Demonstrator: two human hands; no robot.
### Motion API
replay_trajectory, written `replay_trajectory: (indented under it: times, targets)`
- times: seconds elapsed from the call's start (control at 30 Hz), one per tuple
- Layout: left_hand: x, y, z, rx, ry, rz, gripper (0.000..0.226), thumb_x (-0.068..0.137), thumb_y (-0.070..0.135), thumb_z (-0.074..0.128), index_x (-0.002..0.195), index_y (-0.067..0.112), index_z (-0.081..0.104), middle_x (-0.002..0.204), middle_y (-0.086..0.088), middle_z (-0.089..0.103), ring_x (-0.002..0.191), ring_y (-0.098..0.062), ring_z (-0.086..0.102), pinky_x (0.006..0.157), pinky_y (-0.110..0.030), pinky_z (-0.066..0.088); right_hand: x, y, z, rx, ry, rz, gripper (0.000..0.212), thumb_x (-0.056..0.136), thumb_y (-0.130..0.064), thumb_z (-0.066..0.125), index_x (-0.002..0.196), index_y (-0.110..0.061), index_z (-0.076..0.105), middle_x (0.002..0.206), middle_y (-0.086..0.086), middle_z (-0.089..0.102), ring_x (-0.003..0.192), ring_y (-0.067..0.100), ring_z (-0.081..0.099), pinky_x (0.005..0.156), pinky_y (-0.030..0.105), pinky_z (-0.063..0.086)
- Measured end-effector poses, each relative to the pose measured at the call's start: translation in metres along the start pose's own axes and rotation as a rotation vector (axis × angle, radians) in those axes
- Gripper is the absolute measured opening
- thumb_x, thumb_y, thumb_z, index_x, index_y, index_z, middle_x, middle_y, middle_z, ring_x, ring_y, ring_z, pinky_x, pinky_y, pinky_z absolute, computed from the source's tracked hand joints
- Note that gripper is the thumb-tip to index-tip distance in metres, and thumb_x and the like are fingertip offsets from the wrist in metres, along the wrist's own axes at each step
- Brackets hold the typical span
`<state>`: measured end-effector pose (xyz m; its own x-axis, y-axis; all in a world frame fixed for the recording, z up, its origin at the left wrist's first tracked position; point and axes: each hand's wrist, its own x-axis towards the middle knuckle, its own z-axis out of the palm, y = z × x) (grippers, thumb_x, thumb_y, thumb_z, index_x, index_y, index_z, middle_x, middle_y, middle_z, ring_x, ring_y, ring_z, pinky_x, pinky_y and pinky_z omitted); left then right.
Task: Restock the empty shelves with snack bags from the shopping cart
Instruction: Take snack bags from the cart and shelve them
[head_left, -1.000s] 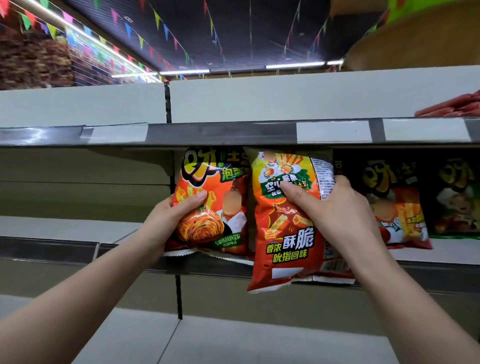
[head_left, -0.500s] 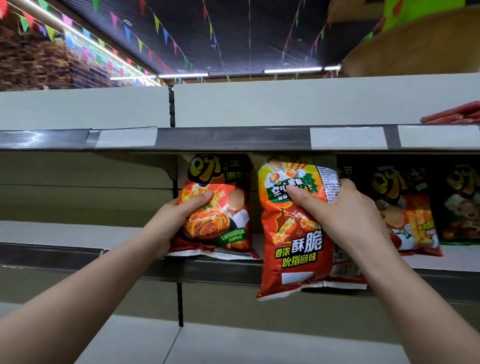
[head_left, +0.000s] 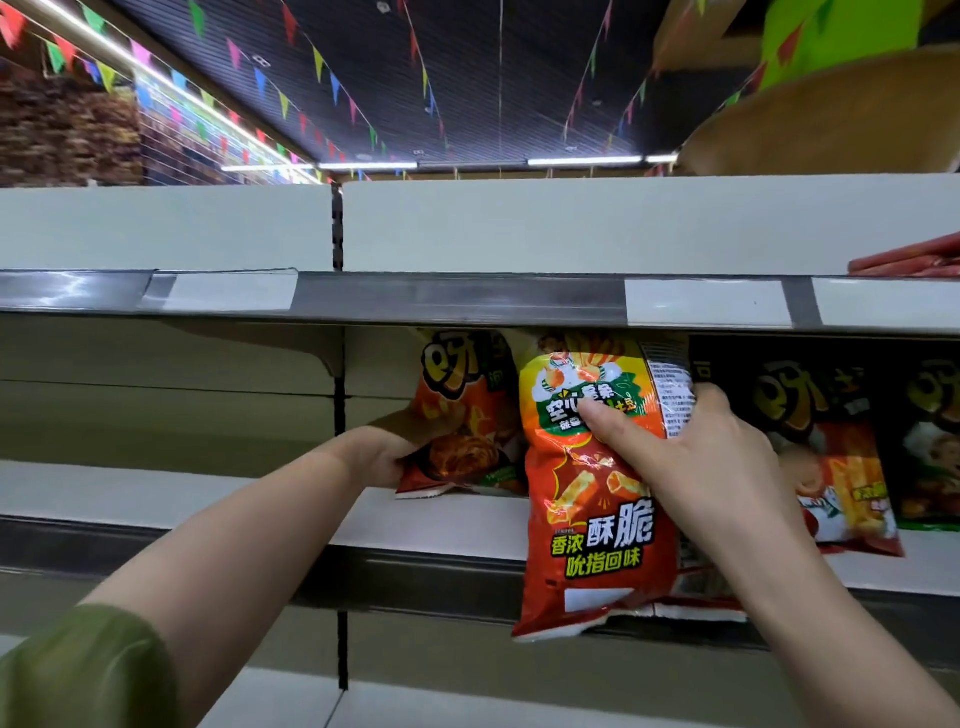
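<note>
A glossy red and yellow snack bag with a green label and white Chinese lettering (head_left: 592, 483) hangs upright in front of the middle shelf (head_left: 441, 519), its lower half dropping past the shelf's grey front edge. The right hand (head_left: 711, 467) grasps it by the upper right side, thumb pressed on the green label, fingers wrapped behind. A second bag seems to lie behind the first in the same grasp, showing only a printed back panel and a lower edge.

To the left, an orange-red snack bag with a noodle picture (head_left: 462, 421) stands further back on the white shelf, its bottom seam resting on the board. The left hand (head_left: 384, 452) clasps its lower left edge; a green sleeve (head_left: 78, 670) covers the upper arm.

To the right, dark snack bags with orange lettering (head_left: 831, 431) stand in a row on the same shelf. Above runs the upper shelf's grey price rail (head_left: 441, 296) with blank white labels. Coloured bunting (head_left: 311, 73) hangs from the dark ceiling.
</note>
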<state>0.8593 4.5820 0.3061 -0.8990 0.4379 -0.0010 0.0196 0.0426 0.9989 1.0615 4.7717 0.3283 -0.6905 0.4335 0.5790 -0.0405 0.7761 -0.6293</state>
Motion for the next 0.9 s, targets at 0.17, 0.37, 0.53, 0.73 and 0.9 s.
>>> replay_trajectory:
  times: [0.17,0.37,0.53,0.73,0.9]
  targets:
    - [0.014,-0.002,-0.006,-0.070,-0.039,-0.010,0.088,0.050,0.037,0.089,0.124,0.007,0.054,0.117,-0.018,0.066,0.111,-0.037,0.061,0.101,-0.051,0.044,0.001,0.001,0.000,-0.007,0.009,0.009,0.097,0.042,-0.088,0.035,0.108,-0.016,0.044,0.098,0.003,0.061,0.092,0.028,0.058,0.077,0.039,0.049]
    - [0.014,-0.005,-0.027,-0.132,-0.018,-0.075,0.052,0.076,0.034,0.068,0.119,0.006,0.056,0.113,-0.019,0.067,0.102,-0.035,0.064,0.089,-0.047,0.050,0.000,0.003,0.001,0.020,0.002,0.001,0.094,0.043,-0.088,0.039,0.106,-0.018,0.045,0.095,0.000,0.061,0.089,0.025,0.059,0.076,0.040,0.050]
    - [0.014,-0.005,-0.037,-0.166,0.043,-0.056,0.054,0.070,0.031,0.071,0.115,0.006,0.056,0.107,-0.017,0.068,0.098,-0.034,0.065,0.087,-0.047,0.050,0.000,0.002,0.003,0.022,0.001,-0.005,0.090,0.046,-0.087,0.042,0.105,-0.019,0.045,0.092,0.000,0.058,0.087,0.025,0.057,0.075,0.039,0.048]
    - [0.037,0.001,-0.020,-0.120,-0.049,0.030,0.068,0.065,0.033,0.083,0.125,0.014,0.055,0.123,-0.013,0.064,0.116,-0.034,0.059,0.107,-0.050,0.039,0.001,-0.001,0.004,-0.004,0.013,0.011,0.093,0.043,-0.089,0.040,0.104,-0.020,0.046,0.095,0.002,0.061,0.091,0.027,0.059,0.079,0.042,0.050]
    - [0.058,-0.006,-0.016,-0.115,-0.131,0.077,0.079,0.062,0.035,0.087,0.130,0.017,0.052,0.124,-0.013,0.064,0.114,-0.034,0.061,0.106,-0.050,0.041,0.002,-0.002,0.005,-0.053,0.010,0.034,0.101,0.040,-0.090,0.035,0.111,-0.019,0.045,0.100,0.002,0.063,0.094,0.026,0.060,0.080,0.041,0.050]
